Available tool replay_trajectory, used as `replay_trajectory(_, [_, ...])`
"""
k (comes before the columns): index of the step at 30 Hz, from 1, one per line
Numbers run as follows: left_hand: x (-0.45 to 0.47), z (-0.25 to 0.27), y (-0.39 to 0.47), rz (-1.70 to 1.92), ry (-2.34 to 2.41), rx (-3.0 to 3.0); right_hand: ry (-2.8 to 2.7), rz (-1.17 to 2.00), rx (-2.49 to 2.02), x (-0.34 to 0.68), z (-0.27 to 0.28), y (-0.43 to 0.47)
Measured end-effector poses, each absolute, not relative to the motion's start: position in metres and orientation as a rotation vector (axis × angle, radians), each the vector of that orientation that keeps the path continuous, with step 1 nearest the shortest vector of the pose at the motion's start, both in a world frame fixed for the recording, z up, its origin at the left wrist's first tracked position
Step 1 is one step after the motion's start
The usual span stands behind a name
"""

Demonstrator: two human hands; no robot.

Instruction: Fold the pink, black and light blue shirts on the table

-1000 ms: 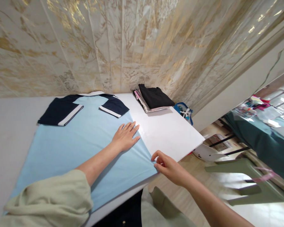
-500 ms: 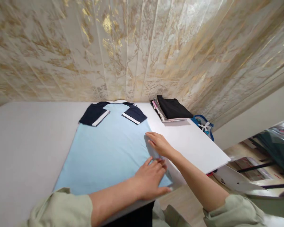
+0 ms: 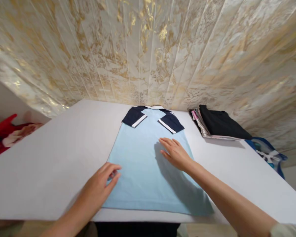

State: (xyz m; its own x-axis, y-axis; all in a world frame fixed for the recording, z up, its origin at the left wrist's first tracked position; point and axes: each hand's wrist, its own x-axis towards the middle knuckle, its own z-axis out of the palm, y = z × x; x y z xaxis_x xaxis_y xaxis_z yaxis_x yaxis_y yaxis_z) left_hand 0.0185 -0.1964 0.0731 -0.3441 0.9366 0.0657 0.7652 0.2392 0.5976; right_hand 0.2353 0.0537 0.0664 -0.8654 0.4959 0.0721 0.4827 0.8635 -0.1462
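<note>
Shirt: a light-blue shirt (image 3: pixel 148 164) with navy sleeves is lying flat, face down, on the white table (image 3: pixel 51 154), its collar end pointing toward the wall.
Left hand (image 3: pixel 102 184): is resting at the shirt's near-left edge, fingers curling loosely on the fabric there; nothing is clenched.
Right hand (image 3: pixel 176 153): is lying flat and released on the shirt's right half, palm down, pressing the cloth.
Step in hand: by my reading, the shirt is being smoothed and its left edge is being taken up for a lengthwise fold.
Next move: it is calling for a firmer pinch on the left edge while the right hand is pinning the cloth.
Folded clothes (image 3: pixel 218 126): are sitting right of the shirt, well apart.
</note>
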Motion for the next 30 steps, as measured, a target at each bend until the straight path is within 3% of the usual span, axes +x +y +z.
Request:
replay_trajectory(4, [0.001, 0.055, -0.238, 0.673, 2.581, 1.417, -2.977, 0.330, -0.448, 0.143, 0.076, 0.034])
replay_trajectory(11, [0.012, 0.061, -0.252, 0.685, 2.465, 1.258, -2.938, 0.347, -0.377, 0.045, 0.044, 0.012])
replay_trajectory(22, [0.006, 0.068, -0.260, 0.454, 2.476, 1.162, -2.897, 0.430, -0.385, 0.044, 0.040, 0.011])
replay_trajectory(30, [-0.006, 0.100, -0.176, 0.751, 2.520, 1.715, -2.927, 0.396, -0.491, 0.113, 0.057, 0.034])
